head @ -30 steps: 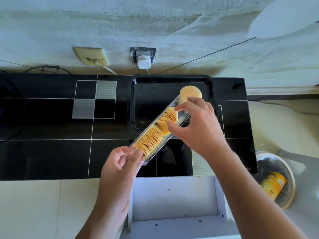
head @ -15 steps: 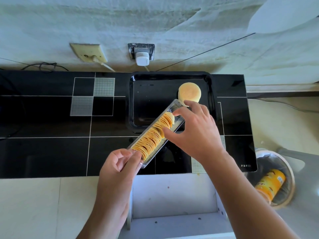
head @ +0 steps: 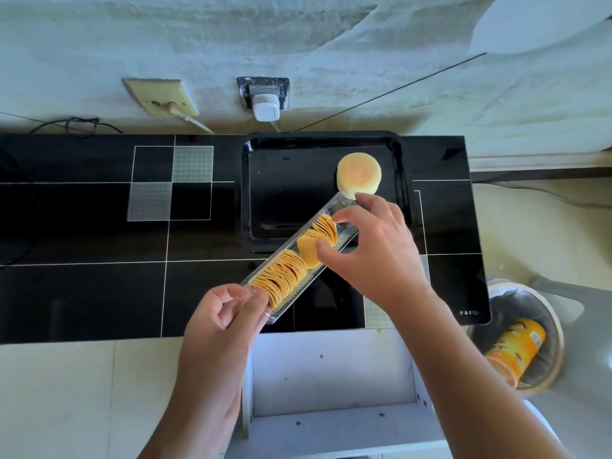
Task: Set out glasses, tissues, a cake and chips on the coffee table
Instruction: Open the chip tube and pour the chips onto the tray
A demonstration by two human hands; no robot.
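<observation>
A long clear plastic chip tray (head: 344, 241) with a row of stacked yellow chips (head: 286, 276) is held slanted above the black table (head: 99, 286). My left hand (head: 218, 326) pinches its near end. My right hand (head: 377, 256) reaches into its far half, thumb and fingers curled around a few chips (head: 309, 248) there. A round pale cake (head: 358, 175) lies in the right part of a black serving tray (head: 265, 193) at the table's back edge. The clear tray's far end overlaps the serving tray.
A bin (head: 549, 319) at the right holds an orange chip can (head: 515, 347). A white stool or shelf (head: 331, 376) stands in front of the table. Wall sockets with a white plug (head: 265, 107) and cables lie behind the table.
My right hand has shifted slightly along the clear tray and its thumb has separated a few chips from the row. The cake is more exposed. The left hand keeps its hold.
</observation>
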